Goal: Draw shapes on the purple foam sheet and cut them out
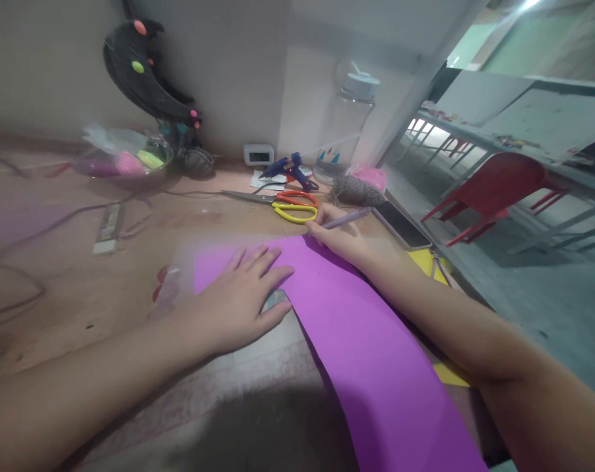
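Observation:
A large purple sheet (pixel 366 328) lies across the wooden table (pixel 81 288) and hangs over its near edge. My left hand (pixel 241 298) lies flat on the sheet's left part, fingers stretched out, with a small grey object partly under the palm. My right hand (pixel 339 236) is closed round a purple pen (pixel 349 217), its tip at the sheet's far edge.
Just beyond the pen lie scissors (pixel 290 204) with orange and yellow handles, a blue glue gun (pixel 288 169), a ball of grey yarn (pixel 354 191) and a phone (pixel 403 226). A clear water bottle (pixel 349 124) stands at the wall. Cables (pixel 46 226) trail left. A red chair (pixel 494 193) stands right.

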`<state>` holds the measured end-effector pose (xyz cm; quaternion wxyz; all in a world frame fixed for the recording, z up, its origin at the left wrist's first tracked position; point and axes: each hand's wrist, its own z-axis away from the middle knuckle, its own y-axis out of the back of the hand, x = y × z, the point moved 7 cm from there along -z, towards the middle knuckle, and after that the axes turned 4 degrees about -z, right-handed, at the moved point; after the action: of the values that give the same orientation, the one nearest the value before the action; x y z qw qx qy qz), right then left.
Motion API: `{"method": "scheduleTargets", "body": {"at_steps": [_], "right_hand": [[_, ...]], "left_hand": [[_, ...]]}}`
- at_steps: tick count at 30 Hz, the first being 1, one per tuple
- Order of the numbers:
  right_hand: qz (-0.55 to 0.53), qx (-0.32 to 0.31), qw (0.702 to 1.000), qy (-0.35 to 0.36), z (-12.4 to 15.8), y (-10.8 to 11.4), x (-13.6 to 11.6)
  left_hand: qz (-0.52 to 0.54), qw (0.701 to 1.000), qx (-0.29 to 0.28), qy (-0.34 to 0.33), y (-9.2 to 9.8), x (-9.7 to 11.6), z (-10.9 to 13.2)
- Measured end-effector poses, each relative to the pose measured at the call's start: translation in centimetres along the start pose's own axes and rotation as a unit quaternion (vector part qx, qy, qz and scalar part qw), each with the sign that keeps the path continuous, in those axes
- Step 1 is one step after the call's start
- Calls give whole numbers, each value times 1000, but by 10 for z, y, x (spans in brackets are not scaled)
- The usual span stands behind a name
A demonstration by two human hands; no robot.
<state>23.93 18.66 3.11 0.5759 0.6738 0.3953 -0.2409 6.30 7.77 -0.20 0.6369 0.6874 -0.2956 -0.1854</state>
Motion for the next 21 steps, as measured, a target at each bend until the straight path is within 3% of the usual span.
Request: {"method": "scheduleTargets", "body": {"at_steps": [8,21], "right_hand": [[-49,-50,998,4,3,-7,-1],[55,34,998,-3,-2,5,4]], "left_hand": [[0,1000,-9,5,0,0,-1],[14,1000,2,2,1,-1,0]]}}
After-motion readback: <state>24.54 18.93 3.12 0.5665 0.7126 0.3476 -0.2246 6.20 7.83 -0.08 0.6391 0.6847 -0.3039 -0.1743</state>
